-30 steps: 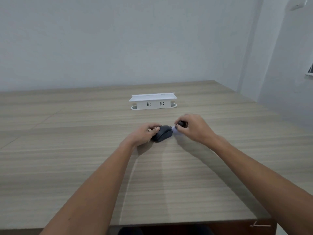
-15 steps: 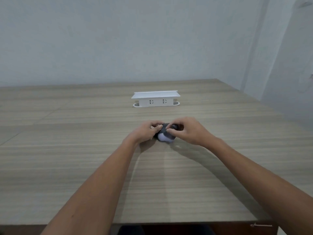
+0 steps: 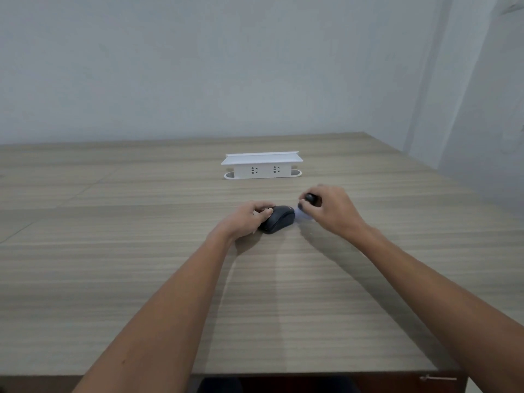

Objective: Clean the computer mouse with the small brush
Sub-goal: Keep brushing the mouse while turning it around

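Observation:
A dark grey computer mouse (image 3: 278,222) lies on the wooden table (image 3: 113,265), angled with its front toward the upper right. My left hand (image 3: 249,219) grips the mouse from its left side, fingers curled over the back end. My right hand (image 3: 331,211) is just right of the mouse and is closed on a small brush (image 3: 310,198). The brush's black handle end pokes out above my fingers, and its pale bristles blur near the mouse's front tip. Most of the brush is hidden inside my fist.
A white power socket box (image 3: 261,165) with two outlets stands on the table beyond the mouse. The table's right edge runs close to the pale wall (image 3: 482,123). The near edge of the table lies below my forearms.
My right hand with the brush was over the mouse half a second ago and has swept back to the right, off its front. My left hand has kept hold of the mouse.

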A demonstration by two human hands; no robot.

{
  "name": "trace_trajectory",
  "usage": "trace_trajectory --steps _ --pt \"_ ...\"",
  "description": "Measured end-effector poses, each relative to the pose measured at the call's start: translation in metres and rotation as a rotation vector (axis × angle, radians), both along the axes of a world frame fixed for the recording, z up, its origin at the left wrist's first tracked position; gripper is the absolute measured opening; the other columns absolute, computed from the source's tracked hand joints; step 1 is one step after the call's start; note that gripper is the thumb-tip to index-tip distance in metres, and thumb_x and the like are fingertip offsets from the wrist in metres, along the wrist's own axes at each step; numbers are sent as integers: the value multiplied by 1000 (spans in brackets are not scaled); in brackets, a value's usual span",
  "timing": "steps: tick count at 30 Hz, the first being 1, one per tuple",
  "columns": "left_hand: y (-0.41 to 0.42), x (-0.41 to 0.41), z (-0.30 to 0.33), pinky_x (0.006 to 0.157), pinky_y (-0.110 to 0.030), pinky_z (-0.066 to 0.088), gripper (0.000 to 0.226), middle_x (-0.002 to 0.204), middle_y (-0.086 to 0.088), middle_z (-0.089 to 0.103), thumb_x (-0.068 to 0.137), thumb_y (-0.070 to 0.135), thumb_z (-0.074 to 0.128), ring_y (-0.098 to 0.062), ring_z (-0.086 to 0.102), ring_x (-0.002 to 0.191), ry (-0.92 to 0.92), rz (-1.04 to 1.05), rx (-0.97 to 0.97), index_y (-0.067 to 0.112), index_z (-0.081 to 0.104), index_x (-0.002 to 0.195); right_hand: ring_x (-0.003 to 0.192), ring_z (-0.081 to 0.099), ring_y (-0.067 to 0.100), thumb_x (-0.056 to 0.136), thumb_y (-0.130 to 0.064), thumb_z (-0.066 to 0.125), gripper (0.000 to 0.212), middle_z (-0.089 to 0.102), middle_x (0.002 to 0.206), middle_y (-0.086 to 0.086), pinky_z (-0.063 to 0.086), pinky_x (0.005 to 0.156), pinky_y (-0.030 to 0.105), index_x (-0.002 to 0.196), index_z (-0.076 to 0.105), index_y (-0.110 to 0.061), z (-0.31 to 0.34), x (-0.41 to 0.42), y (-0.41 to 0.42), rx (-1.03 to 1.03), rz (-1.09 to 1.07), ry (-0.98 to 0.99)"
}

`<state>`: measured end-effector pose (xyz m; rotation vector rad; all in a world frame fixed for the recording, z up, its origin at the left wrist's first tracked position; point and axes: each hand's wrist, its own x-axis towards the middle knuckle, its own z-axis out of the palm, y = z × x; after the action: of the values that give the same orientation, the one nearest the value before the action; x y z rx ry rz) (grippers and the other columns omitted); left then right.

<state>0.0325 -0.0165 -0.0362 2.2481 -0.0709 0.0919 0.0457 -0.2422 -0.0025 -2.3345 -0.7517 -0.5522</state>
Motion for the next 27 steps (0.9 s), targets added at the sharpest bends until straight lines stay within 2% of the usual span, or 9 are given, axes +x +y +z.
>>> trace_trajectory --steps 4,7,9,11,14,19,21,24,27 --pt "1 1 -1 89 -32 50 32 111 -2 69 102 29 52 -15 61 91 3 -6 -17 25 64 131 70 63 7 86 -24 72 10 75 77 -6 46 65 20 87 80 -18 0 -17 9 -39 217 114" --pt "0 -1 0 81 -24 44 32 97 7 65 103 28 51 -7 58 84 5 6 -8 24 64 132 75 66 17 86 -20 69 11 75 80 0 50 71 31 86 79 -15 -3 -6 9 -24 100 27" --pt "-1 -3 1 84 -23 41 32 92 13 61 103 26 51 -5 57 83 2 11 -8 24 64 132 78 66 20 86 -19 68 12 74 82 1 50 73 34 85 79 -13 -1 0 4 25 -5 -16" --pt "-1 -3 1 86 -23 40 31 95 11 63 103 24 50 -6 57 85 2 5 -16 22 65 131 74 66 14 86 -19 70 11 76 80 -1 49 70 28 85 79 -13 3 -6 2 76 63 21" --pt "0 -2 -1 87 -23 41 34 109 0 68 103 25 51 -10 57 90 -2 7 -20 19 64 134 69 64 7 87 -22 72 9 76 78 -4 46 65 18 86 80 -17 3 -16 9 12 226 117" --pt "-1 -5 2 73 -22 40 31 92 11 61 104 25 49 -3 53 73 -8 4 18 23 64 131 79 66 22 86 -20 68 12 74 82 3 52 74 38 85 77 -13 1 6 6 58 -85 -59" --pt "-1 -5 1 73 -16 41 32 95 9 62 104 25 49 -2 55 75 -18 3 31 21 65 131 75 66 18 86 -21 70 11 75 79 1 51 71 35 85 78 -14 4 -1 6 94 18 -8" --pt "0 -5 1 73 -10 41 30 104 5 68 103 23 51 -5 59 86 -36 -8 16 21 66 129 63 61 5 87 -24 72 10 75 76 -3 47 64 21 86 79 -17 5 -17 13 26 224 148" --pt "-2 -7 3 66 -9 40 32 102 4 64 104 23 50 -1 56 75 -40 2 28 20 64 132 69 64 11 86 -21 70 11 76 78 -1 49 68 27 85 79 -15 1 -5 13 39 96 90"
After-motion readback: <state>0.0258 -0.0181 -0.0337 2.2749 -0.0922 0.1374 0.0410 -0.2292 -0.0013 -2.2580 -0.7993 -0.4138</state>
